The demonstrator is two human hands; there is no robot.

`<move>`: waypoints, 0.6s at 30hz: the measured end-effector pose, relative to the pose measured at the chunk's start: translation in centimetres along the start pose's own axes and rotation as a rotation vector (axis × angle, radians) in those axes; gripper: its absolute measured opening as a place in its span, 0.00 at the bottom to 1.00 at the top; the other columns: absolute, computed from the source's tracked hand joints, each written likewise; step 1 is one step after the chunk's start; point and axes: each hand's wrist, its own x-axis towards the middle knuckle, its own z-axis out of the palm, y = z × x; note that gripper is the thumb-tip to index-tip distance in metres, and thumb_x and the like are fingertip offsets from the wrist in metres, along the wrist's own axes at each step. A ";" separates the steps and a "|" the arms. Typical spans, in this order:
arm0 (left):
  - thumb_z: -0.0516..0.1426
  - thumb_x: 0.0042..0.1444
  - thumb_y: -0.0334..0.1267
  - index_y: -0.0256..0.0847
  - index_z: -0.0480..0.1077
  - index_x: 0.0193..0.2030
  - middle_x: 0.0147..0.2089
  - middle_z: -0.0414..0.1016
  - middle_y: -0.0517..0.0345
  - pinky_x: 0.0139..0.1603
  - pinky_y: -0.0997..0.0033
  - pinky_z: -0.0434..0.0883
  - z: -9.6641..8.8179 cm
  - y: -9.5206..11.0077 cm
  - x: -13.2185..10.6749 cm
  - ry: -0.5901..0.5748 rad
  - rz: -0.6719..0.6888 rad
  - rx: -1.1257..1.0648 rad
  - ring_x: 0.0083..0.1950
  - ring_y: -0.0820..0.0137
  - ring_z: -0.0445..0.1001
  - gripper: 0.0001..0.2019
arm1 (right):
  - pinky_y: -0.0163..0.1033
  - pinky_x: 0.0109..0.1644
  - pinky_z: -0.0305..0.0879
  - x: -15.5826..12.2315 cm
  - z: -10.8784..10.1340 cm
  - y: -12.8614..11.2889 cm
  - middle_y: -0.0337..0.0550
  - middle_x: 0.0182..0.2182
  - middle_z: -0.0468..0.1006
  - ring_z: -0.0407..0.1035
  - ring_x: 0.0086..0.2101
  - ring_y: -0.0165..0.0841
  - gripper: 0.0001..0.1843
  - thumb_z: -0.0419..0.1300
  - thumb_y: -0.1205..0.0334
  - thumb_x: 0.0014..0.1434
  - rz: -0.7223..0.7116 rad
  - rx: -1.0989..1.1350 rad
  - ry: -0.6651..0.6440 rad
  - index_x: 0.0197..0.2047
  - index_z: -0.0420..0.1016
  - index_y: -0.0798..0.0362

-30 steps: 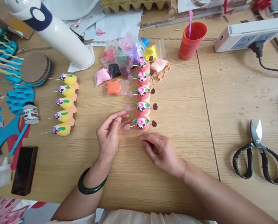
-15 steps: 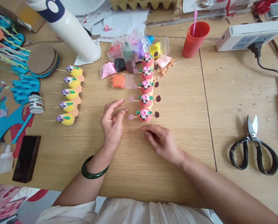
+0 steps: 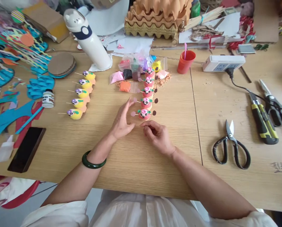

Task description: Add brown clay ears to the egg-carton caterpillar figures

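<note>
A row of pink clay faces on an egg-carton strip (image 3: 145, 115) runs away from me, each with green leaf shapes, a pink ring and sticks ending in pink and dark discs. My left hand (image 3: 123, 122) is open just left of the strip's near end, thumb and fingers apart, with nothing in it. My right hand (image 3: 158, 136) is closed just in front of the nearest face, its fingers curled together; anything between them is hidden. To the left stands a second egg-carton strip (image 3: 84, 107) with yellow clay figures and thin sticks.
Bagged coloured clay (image 3: 125, 86) lies behind the pink row. A white bottle (image 3: 93, 47), red cup (image 3: 186, 63) and power strip (image 3: 222, 63) stand farther back. Scissors (image 3: 229, 138) and a yellow-black cutter (image 3: 264, 123) lie right; a phone (image 3: 27, 149) lies left. Egg trays (image 3: 152, 22) are stacked behind.
The camera view has tilted up and shifted, showing more of the table's back and right. My left hand's thumb and fingers have spread apart. My right hand stays curled by the row's near end.
</note>
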 end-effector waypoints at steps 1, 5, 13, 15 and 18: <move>0.59 0.48 0.27 0.45 0.53 0.79 0.75 0.66 0.42 0.77 0.43 0.61 0.2 0.3 -0.5 0.021 -0.015 0.019 0.76 0.52 0.66 0.49 | 0.33 0.29 0.62 0.0 0.1 0.0 0.35 0.24 0.70 0.63 0.24 0.27 0.10 0.56 0.61 0.66 0.003 0.011 0.003 0.42 0.79 0.53; 0.66 0.54 0.37 0.43 0.65 0.70 0.67 0.75 0.44 0.75 0.44 0.63 1.6 1.8 -2.1 0.212 -0.091 0.150 0.72 0.51 0.69 0.36 | 0.35 0.31 0.66 0.0 0.2 0.0 0.35 0.24 0.71 0.64 0.24 0.28 0.11 0.55 0.59 0.66 0.007 0.086 0.040 0.43 0.78 0.53; 0.73 0.50 0.40 0.42 0.74 0.50 0.51 0.82 0.46 0.60 0.51 0.69 5.0 4.3 0.0 0.355 -0.206 0.389 0.56 0.51 0.76 0.22 | 0.37 0.31 0.65 -0.3 0.2 -0.1 0.35 0.24 0.70 0.64 0.26 0.30 0.10 0.57 0.56 0.66 -0.087 0.075 0.107 0.43 0.76 0.51; 0.72 0.52 0.43 0.42 0.76 0.48 0.49 0.82 0.46 0.59 0.51 0.68 5.4 4.8 0.5 0.373 -0.263 0.415 0.55 0.51 0.76 0.19 | 0.37 0.31 0.63 -0.3 0.2 -0.3 0.34 0.24 0.69 0.63 0.25 0.29 0.10 0.56 0.57 0.66 -0.105 0.064 0.105 0.42 0.76 0.52; 0.71 0.55 0.48 0.41 0.78 0.46 0.48 0.82 0.45 0.57 0.52 0.68 5.6 5.2 0.7 0.397 -0.304 0.420 0.53 0.51 0.76 0.18 | 0.36 0.30 0.61 -0.1 0.1 -0.4 0.34 0.24 0.69 0.62 0.25 0.28 0.09 0.56 0.59 0.65 -0.114 0.051 0.110 0.41 0.77 0.53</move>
